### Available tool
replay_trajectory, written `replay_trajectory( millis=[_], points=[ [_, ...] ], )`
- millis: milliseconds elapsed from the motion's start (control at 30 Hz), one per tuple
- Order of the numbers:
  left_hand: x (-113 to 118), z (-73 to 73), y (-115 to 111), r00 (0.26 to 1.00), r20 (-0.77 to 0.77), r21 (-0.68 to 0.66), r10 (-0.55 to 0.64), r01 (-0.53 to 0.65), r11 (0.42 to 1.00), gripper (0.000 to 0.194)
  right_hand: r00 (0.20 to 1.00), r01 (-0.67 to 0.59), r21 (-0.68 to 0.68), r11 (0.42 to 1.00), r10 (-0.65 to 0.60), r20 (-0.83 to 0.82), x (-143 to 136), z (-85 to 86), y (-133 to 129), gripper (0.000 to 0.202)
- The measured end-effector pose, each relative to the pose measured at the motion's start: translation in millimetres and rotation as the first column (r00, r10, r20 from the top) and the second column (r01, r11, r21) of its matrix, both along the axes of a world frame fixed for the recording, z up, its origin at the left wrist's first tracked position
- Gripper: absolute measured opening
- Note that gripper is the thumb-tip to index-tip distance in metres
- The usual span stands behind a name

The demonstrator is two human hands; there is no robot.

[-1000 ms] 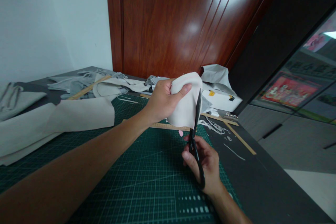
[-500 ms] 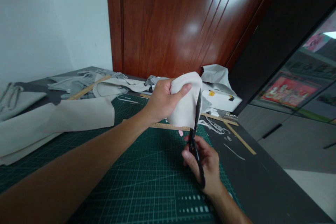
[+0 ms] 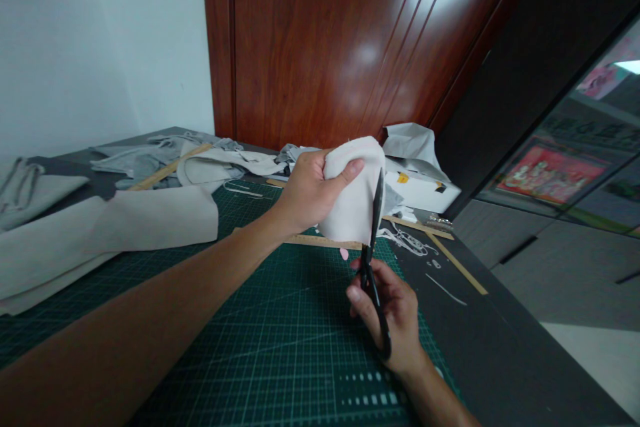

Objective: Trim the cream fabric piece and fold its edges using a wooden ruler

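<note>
My left hand [image 3: 317, 188] grips a piece of off-white fabric [image 3: 350, 207], thumb on its near face and the other fingers hidden behind it. The piece is held up above the cutting mat and has a rounded top edge. Scissors [image 3: 373, 267] with black handles are in my right hand [image 3: 393, 307], their blades pointing up along the fabric's right edge. The blades look nearly closed. Whether fabric lies between them I cannot tell.
Below lies a green cutting mat [image 3: 260, 320] on a dark table [image 3: 480, 347]. Large off-white fabric pieces [image 3: 160, 217] rest at left, with grey scraps [image 3: 150, 157] behind. A wooden ruler [image 3: 325, 240], a white box [image 3: 425, 192], a strip [image 3: 457, 263] and tangled cord [image 3: 407, 240] lie beyond.
</note>
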State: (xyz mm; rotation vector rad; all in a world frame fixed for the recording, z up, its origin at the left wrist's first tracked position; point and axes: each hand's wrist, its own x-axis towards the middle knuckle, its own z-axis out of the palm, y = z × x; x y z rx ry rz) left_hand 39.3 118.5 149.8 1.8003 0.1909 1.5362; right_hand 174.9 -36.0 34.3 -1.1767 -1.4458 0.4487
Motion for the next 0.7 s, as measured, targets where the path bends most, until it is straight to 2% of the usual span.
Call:
replay_trajectory(
  millis=[300,700],
  points=[
    [-0.6,1.9,-1.0,0.999,0.010,0.015,-0.032,0.032,0.999,0.032,1.000,0.001,0.012,1.000,-0.001,-0.006,-1.5,2.1,-0.1,0.029],
    [-0.2,1.7,-1.6,1.000,0.001,0.005,-0.002,0.002,1.000,0.036,1.000,0.025,0.008,1.000,-0.025,0.018,-2.2,3.8,-0.4,0.028]
  ],
)
